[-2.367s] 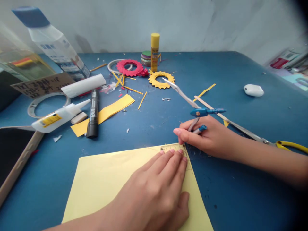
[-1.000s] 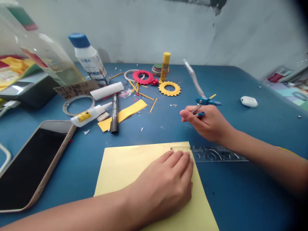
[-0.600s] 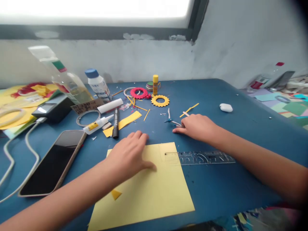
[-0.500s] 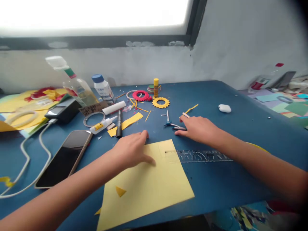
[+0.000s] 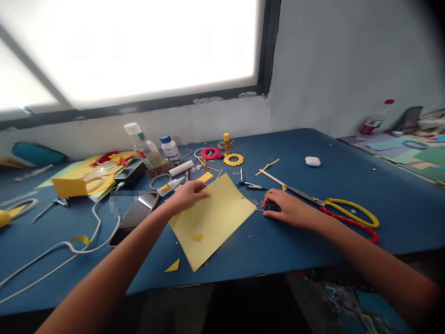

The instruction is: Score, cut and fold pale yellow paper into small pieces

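Note:
My left hand is at the upper left edge of a sheet of yellow paper, fingers and thumb closed on it. A small yellow scrap lies on the sheet. My right hand is closed over a clear plastic ruler, most of it hidden under the fingers. Just behind that hand are open scissors with one yellow and one red handle. A drawing compass lies beyond the sheet's right corner.
A phone and white cable lie left. Behind are a glue bottle, tape roll, red paper gear, yellow paper gear and glue stick. A white earbud case sits right.
The yellow sheet has turned and shifted away from the table's front edge. My right hand has moved from the compass to the ruler. The scissors, formerly mostly hidden, now show. The view has shifted.

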Tool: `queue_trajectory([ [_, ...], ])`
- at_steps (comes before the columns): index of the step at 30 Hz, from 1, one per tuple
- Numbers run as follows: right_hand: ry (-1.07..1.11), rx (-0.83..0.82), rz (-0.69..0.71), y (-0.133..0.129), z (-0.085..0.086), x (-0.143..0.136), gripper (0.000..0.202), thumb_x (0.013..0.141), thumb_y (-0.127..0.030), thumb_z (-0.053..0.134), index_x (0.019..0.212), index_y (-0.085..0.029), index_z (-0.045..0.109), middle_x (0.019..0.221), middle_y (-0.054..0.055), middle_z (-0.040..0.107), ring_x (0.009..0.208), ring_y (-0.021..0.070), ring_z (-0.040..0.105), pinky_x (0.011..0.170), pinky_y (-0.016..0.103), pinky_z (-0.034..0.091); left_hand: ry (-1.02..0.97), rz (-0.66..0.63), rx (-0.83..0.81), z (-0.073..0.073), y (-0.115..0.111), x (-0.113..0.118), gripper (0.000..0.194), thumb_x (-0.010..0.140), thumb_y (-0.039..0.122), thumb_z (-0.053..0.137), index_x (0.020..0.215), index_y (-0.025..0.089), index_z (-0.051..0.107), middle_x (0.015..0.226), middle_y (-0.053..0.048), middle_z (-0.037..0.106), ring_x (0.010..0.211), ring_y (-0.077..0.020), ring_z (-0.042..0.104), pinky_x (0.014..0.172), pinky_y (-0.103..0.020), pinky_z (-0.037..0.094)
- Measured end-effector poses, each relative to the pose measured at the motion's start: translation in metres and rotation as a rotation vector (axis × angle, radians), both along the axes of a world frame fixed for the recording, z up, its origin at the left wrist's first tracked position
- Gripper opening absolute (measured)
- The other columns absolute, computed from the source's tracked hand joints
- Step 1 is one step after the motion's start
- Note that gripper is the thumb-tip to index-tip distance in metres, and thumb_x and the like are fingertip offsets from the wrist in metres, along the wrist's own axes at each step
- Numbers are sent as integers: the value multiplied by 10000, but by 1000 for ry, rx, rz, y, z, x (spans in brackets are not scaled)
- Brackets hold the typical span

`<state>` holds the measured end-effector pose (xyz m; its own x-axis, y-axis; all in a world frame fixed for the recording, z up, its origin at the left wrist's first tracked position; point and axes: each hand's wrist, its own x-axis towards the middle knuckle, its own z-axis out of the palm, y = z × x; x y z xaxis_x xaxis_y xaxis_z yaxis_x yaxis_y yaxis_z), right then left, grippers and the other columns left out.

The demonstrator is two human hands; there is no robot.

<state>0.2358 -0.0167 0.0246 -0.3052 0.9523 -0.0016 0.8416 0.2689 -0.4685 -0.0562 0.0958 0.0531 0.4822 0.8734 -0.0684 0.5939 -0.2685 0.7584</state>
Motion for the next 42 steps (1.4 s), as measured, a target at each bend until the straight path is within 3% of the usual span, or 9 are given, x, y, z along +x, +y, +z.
queue_trajectory([
  [6,19,47,-21,7,1,-8,275,827,-375,534,988,-165,611,1017,124,604,944,278,573,819,415,458,-332,196,20,0,0,-13,392,708,530,632,836,165,572,744,-33,659,623,-179,611,542,-267,461],
  [13,148,82,-87,21,4,-22,442,773,-485,601,1091,-178,613,1137,152,610,1046,332,569,883,478,447,-591,254,88,11,12,-20,503,679,601,653,921,175,541,810,-50,683,690,-203,648,636,-319,521],
  [18,366,194,-128,80,41,-46,634,847,-470,530,1368,-150,362,1358,193,473,1171,276,527,893,417,484,-703,226,206,20,21,-7,511,697,630,620,954,202,513,901,-52,679,772,-194,647,626,-275,517],
  [24,503,309,31,122,80,-73,322,885,-352,513,1059,-116,648,1050,136,696,935,230,656,775,363,535,-657,163,368,36,26,-3,483,778,542,589,1073,165,533,1011,-95,676,882,-232,645,711,-321,533],
  [30,427,424,114,70,64,-56,217,829,-274,580,982,-178,700,1081,96,694,1022,235,627,883,410,482,-422,3,518,44,-16,-27,282,804,343,606,1015,163,659,1104,-109,665,1065,-247,583,920,-413,463],
  [33,249,384,253,23,29,-42,263,782,-113,555,964,-212,717,1074,74,705,1042,232,630,932,422,466,-249,-197,511,18,-59,-35,218,733,194,634,934,228,711,1020,-55,710,987,-225,631,921,-427,458],
  [36,-15,282,287,-24,-3,-31,344,805,-102,516,1093,-210,671,1188,86,650,1106,254,596,931,444,475,142,-511,643,-14,-103,-35,398,780,80,492,1115,239,635,1102,-47,685,985,-191,644,865,-371,490],
  [39,-99,196,272,-56,-14,-25,399,787,-175,573,1183,-192,614,1279,108,583,1172,288,539,958,468,448,266,-562,614,-29,-127,-32,378,792,144,518,1153,218,603,1172,-62,650,1042,-230,616,850,-374,493],
  [42,-19,107,237,-63,-6,-26,255,825,-270,572,1053,-200,662,1229,104,616,1117,264,571,934,412,460,205,-528,460,-24,-125,-28,265,879,211,467,1078,233,641,1119,-45,671,993,-205,628,840,-320,476],
])
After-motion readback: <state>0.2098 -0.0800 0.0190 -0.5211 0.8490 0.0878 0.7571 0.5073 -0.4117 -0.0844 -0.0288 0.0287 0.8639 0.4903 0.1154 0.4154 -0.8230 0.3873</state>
